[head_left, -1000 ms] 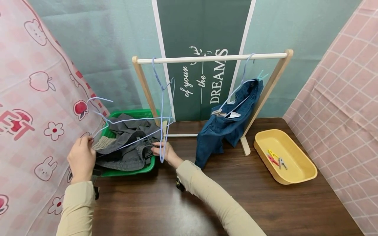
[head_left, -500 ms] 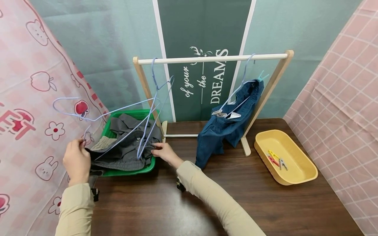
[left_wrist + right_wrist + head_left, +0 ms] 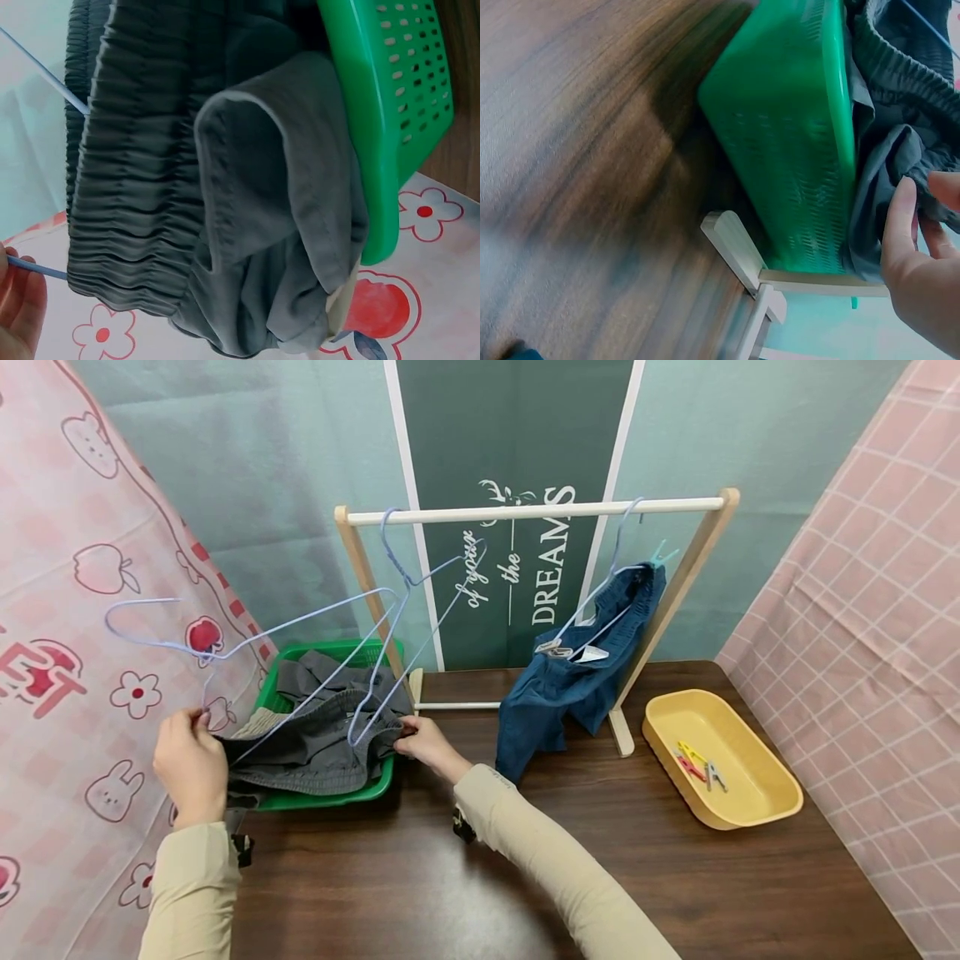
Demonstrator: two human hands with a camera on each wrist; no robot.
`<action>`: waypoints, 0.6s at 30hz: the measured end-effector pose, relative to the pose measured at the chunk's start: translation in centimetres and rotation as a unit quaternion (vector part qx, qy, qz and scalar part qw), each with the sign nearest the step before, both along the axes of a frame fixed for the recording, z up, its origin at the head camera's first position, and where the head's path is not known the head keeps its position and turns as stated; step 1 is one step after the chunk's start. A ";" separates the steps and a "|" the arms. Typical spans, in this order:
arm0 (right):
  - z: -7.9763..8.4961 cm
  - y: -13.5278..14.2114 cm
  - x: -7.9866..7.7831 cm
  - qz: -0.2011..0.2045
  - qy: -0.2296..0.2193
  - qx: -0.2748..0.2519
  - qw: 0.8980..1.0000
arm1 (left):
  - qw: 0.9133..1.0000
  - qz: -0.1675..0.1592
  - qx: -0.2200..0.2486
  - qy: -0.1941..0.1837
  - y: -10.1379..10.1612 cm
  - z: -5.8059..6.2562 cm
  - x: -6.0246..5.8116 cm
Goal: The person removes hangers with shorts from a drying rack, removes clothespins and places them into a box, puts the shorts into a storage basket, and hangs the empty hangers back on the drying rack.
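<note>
Between its fingertips my left hand (image 3: 191,764) pinches the wire of a lavender hanger (image 3: 300,620), whose hook points left. The hanger's lower end runs inside the elastic waistband of dark grey pants (image 3: 322,752), as the left wrist view also shows at the waistband (image 3: 135,187). My right hand (image 3: 431,745) pinches the other side of that waistband, thumb and fingers on the gathered cloth (image 3: 922,172). The pants lie over the front of a green basket (image 3: 330,797). A second lavender hanger (image 3: 407,580) dangles from the rack's rod, overlapping the held one in the head view.
A wooden rack (image 3: 525,512) stands behind. Blue pants (image 3: 570,693) hang at its right on a hanger, with a clothespin (image 3: 662,556) at the top. A yellow tray (image 3: 757,768) with several clothespins (image 3: 701,766) sits at right. Patterned cloth (image 3: 112,693) borders the left.
My left hand has shifted left, and the held hanger's hook has swung left and up. The right hand has edged right with the waistband. The dangling hanger has swung about.
</note>
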State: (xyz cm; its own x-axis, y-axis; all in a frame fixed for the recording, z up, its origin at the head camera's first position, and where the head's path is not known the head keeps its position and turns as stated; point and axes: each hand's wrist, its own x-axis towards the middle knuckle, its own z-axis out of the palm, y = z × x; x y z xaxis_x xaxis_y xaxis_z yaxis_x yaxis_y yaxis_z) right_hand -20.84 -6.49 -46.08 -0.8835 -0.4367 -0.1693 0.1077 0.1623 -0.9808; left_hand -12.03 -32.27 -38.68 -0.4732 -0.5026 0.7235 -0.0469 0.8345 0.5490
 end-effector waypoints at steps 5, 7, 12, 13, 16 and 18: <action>-0.6 0.4 -1.1 0.005 0.029 0.020 0.999 | 1.000 0.001 0.029 0.011 0.3 0.6 0.0; -2.0 0.3 -2.3 0.005 0.033 0.024 0.999 | 0.999 0.001 0.031 0.012 0.5 0.9 0.0; -6.9 -0.5 -5.9 -0.024 0.084 0.067 0.994 | 0.999 0.001 0.047 0.014 0.9 1.7 -0.1; -7.8 -0.7 -6.5 -0.039 0.107 0.077 0.990 | 0.998 0.001 0.053 0.018 1.0 1.8 -0.2; -7.8 -0.5 -7.1 -0.067 0.158 0.085 0.981 | 0.997 0.002 0.069 0.030 1.3 2.4 -0.3; -5.6 0.2 -6.3 -0.073 0.175 0.080 0.979 | 0.996 0.006 0.082 0.034 1.6 2.7 -0.4</action>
State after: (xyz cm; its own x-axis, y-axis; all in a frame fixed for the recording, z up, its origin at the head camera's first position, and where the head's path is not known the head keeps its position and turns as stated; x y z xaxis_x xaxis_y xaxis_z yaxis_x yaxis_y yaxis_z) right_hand -27.15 -6.32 -51.72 -0.9506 -0.2942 0.0987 -0.1964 0.3240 -0.9255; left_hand -12.40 -30.69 -35.94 -0.4184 -0.6225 0.6613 -0.0147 0.7327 0.6804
